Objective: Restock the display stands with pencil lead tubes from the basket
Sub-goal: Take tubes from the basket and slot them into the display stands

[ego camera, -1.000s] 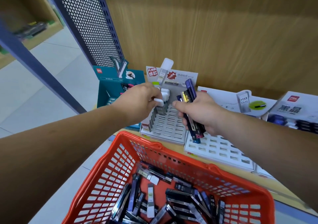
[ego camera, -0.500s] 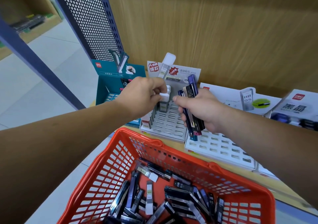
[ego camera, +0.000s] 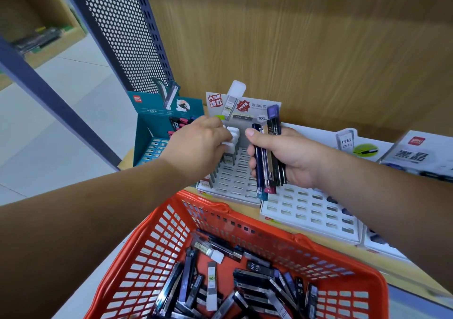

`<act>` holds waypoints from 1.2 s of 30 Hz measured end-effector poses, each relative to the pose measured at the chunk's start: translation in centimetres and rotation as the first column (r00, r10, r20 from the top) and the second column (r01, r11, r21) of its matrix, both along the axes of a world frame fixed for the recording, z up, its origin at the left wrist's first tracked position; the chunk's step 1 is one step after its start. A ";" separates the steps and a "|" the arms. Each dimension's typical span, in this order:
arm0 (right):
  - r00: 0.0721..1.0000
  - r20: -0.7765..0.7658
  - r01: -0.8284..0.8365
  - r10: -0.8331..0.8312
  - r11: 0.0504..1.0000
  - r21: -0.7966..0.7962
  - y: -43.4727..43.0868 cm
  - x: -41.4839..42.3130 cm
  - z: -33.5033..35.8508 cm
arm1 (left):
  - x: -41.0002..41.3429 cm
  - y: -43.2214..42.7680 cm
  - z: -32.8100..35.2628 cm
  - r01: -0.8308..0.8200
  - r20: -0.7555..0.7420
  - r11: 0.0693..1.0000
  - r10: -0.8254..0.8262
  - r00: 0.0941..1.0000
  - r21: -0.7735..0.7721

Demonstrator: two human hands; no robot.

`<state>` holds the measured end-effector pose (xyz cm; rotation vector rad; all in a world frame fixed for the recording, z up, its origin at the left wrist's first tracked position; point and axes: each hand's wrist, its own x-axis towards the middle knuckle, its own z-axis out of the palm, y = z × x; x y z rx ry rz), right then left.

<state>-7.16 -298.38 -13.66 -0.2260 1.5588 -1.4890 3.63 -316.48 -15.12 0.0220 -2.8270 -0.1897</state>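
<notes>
While the left hand (ego camera: 198,144) pinches a white-capped tube (ego camera: 231,134) at the 10 o'clock corner of the grey stand (ego camera: 235,183), the knuckles hide its fingertips. Cannot tell whether the tube is seated in a slot. Neighbouring white caps stand in a tight row, touching it.

Risk 1: a tilted entry catches the slot lip or tips that row.

Right hand (ego camera: 294,161), at 3 o'clock of the left: grip wrapped round a bundle of dark tubes (ego camera: 268,156), upright, ends uneven, lowest ends above the seam between the grey stand and the white stand (ego camera: 311,210).

Risk 2: a loosened thumb lets one tube slide out onto the stands or into the orange basket (ego camera: 220,210) at 6 o'clock, where many loose tubes lie.

Risk 3: the left wrist passes just beside the teal stand (ego camera: 152,127) at 9 o'clock; a wide sweep may nudge it.
</notes>
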 end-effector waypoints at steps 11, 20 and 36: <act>0.971 0.141 0.217 -0.191 0.955 -0.204 -2.3 1.1 5.7 | 3.5 4.6 6.5 -0.448 0.404 0.471 0.197 0.893 0.760; 0.965 0.100 0.260 -0.244 0.941 -0.215 -3.9 4.9 11.2 | 8.1 3.5 9.9 -0.350 0.351 -0.025 0.064 0.934 0.936; 0.861 -0.507 0.129 -0.027 0.977 0.168 -5.8 10.2 10.5 | 13.1 -4.2 10.3 -0.328 0.279 0.190 0.244 0.929 0.925</act>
